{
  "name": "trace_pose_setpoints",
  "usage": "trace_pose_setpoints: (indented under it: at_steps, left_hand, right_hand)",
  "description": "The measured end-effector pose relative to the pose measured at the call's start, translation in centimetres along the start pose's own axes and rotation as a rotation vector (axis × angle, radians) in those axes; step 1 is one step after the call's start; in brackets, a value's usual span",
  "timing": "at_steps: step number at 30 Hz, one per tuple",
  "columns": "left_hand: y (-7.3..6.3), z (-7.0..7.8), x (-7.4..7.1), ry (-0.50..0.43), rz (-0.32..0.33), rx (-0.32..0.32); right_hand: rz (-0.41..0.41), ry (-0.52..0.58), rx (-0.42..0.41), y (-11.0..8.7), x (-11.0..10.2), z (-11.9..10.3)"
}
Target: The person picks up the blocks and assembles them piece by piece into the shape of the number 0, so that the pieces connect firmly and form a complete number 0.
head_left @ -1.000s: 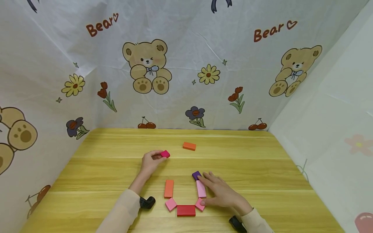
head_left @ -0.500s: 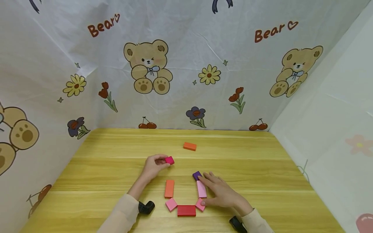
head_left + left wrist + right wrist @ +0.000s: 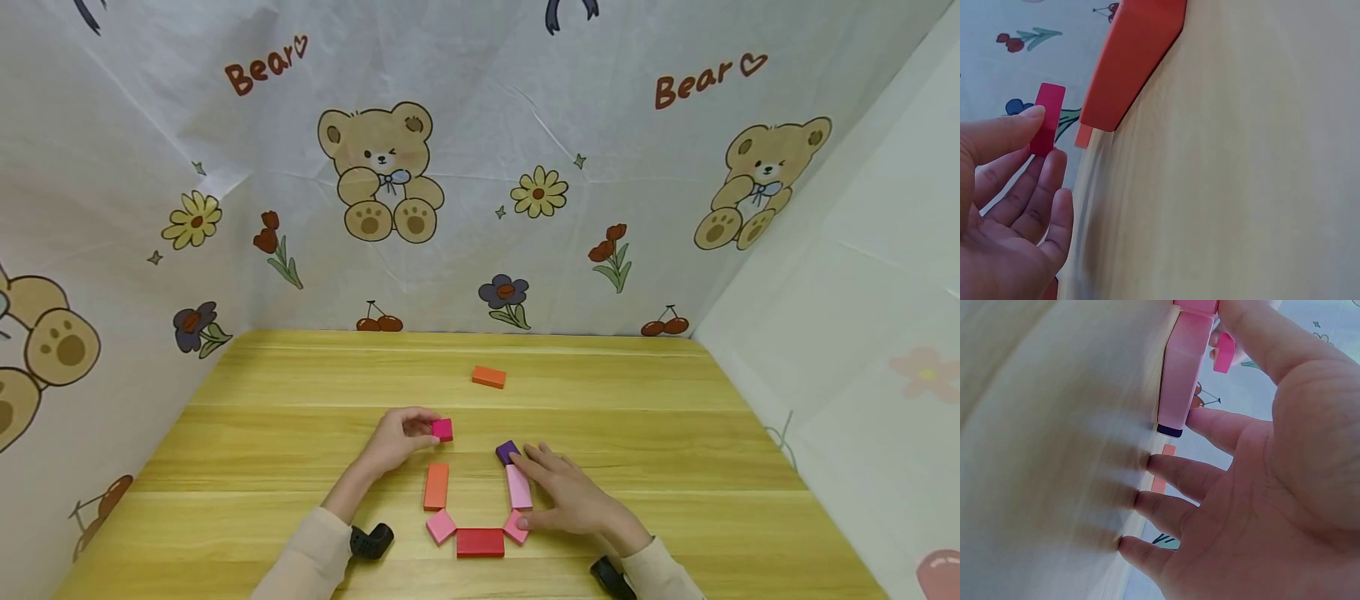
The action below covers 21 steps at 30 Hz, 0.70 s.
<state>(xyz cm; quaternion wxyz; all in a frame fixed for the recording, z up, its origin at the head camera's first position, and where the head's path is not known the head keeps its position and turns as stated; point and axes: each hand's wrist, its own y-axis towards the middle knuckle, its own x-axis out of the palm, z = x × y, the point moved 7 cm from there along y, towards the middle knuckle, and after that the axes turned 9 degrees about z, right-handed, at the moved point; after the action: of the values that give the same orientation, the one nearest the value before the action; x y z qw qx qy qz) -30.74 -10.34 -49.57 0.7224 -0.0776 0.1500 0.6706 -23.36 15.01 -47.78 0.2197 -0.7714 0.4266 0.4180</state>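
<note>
In the head view my left hand (image 3: 395,442) pinches a small magenta block (image 3: 442,430) between thumb and fingers, just beyond an upright-lying orange block (image 3: 436,487). The left wrist view shows the magenta block (image 3: 1049,119) raised above the table level. My right hand (image 3: 573,496) is spread with straight fingers. Its index fingertip touches a purple block (image 3: 506,452) near a light pink block (image 3: 518,487), and its thumb rests on a pink block (image 3: 513,528). Another pink block (image 3: 441,527) and a red block (image 3: 480,543) complete a U-shaped row.
Farther back on the wooden table (image 3: 637,392) lies a single orange block (image 3: 488,377). A white cloth printed with bears (image 3: 382,175) hangs behind the table and at its sides. Black wrist devices (image 3: 372,542) sit on both forearms.
My left hand has moved nearer and slightly right with the magenta block, toward the orange block in the row. The right hand has stayed in place on the blocks.
</note>
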Motion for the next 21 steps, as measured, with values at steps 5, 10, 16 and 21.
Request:
trace_pose_setpoints:
  at_steps: [5, 10, 16, 21]
  left_hand:
    - [-0.25, 0.13, 0.13, 0.010, -0.040, 0.013]
    - [-0.53, 0.33, 0.22, 0.034, -0.087, 0.019]
    - [-0.70, 0.13, 0.41, 0.058, -0.140, 0.046]
    - [-0.72, 0.05, 0.54, 0.110, -0.165, 0.085]
  right_hand:
    - [0.003, 0.000, 0.001, -0.02, -0.06, -0.02]
    - [0.004, 0.000, 0.004, -0.02, -0.06, 0.00]
    - [0.005, -0.004, 0.002, -0.05, -0.07, -0.01]
    - [0.005, -0.010, 0.000, -0.05, -0.01, 0.08]
